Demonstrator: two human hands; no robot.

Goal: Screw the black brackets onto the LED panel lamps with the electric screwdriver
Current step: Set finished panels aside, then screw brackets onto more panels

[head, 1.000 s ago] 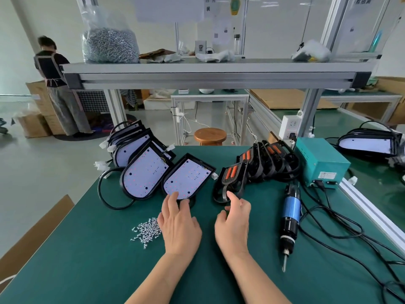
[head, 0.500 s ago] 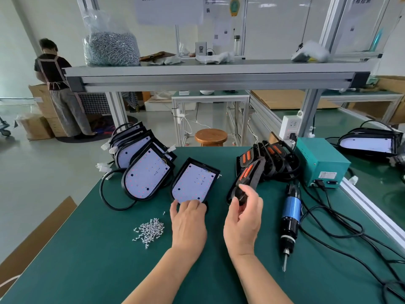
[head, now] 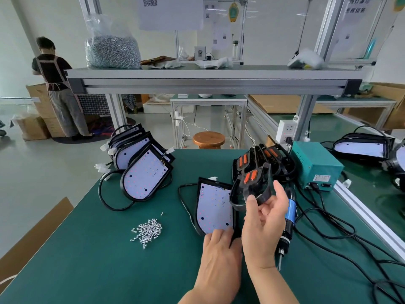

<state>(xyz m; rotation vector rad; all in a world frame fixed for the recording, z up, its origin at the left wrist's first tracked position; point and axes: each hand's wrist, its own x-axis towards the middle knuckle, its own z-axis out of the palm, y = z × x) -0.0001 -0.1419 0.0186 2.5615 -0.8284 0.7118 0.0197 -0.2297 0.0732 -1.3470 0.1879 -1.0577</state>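
Counter (head: 87,249): dark green. Black bracket (head: 252,187): orange inserts. LED panel lamp (head: 213,210): white, dotted, black-rimmed. Screws (head: 147,230): silver. Electric screwdriver (head: 290,212): blue-banded.

My left hand (head: 219,255): bare, back side showing, knuckles smooth, fingers slim. Below it my left forearm (head: 197,296), bare, cut off by the frame edge. My right hand (head: 263,227): bare too, palm side showing, faint creases across the palm, thumb long and slim. Below it my right forearm (head: 274,288), bare, narrow at the wrist, wider toward the frame edge. Nails too small to tell on either hand. Whatever I wear above the forearms is out of frame.
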